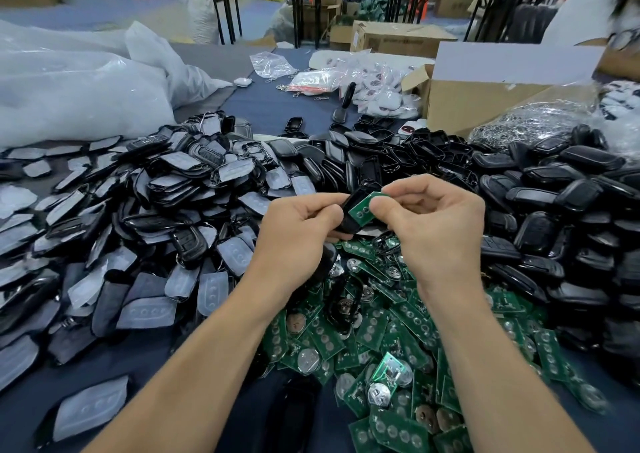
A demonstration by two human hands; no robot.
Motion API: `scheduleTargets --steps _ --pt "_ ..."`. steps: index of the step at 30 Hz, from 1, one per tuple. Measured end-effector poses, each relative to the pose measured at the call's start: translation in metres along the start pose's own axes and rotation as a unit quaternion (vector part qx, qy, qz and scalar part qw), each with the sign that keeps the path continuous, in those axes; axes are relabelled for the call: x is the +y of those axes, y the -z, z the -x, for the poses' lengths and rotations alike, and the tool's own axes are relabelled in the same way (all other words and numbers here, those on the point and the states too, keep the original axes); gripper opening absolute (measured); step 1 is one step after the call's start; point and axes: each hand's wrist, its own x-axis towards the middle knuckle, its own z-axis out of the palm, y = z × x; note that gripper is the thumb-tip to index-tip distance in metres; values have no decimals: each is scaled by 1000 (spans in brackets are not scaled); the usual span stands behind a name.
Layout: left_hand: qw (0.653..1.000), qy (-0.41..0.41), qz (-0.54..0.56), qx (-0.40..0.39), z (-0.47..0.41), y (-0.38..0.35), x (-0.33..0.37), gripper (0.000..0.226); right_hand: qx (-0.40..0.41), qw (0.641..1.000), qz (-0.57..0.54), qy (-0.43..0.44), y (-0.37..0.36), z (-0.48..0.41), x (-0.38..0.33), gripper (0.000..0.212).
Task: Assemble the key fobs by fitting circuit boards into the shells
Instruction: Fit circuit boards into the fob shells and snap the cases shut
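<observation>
Shell [349,222] gripped in left hand [298,234], right hand [436,220] pinching circuit board [361,209] against it

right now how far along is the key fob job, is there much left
Done: I cannot tell any finished fob apart in the piles. In hand: the left hand grips a black shell while the right hand pinches a green circuit board at its open face, not yet seated. Left: plenty, judging by the heap of loose boards under the wrists and the pile of black shells at right.
</observation>
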Motion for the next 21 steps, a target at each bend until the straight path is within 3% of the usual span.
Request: scheduleTargets --steps 4,7,9,13,15,17,19,21 --pt "999 16 38 -13 -2 2 0 37 8 1000 14 5 -1 0 1 16" --pt "1000 -4 -30 6 -2 5 -2 32 4 997 -62 -41 0 -3 1 21" --pt "998 -23 -65 12 0 7 0 33 -43 994 -69 -78 3 -5 1 26" --pt "999 -29 19 27 -1 9 5 30 -176 976 -21 -125 9 -5 -3 15" --pt "996 -2 86 12 -2 10 7 22 -221 958 -66 -168 5 -2 -4 16" --pt "987 13 149 -52 -2 13 8 23 -216 943 -134 -215 -1 1 -7 17" --pt "978 -16 174 -116 -1 14 8 31 -187 917 -229 -270 -5 2 -9 17" --pt "972 -43 189 -133 0 14 7 38 -183 885 -296 -310 -5 2 -10 17"
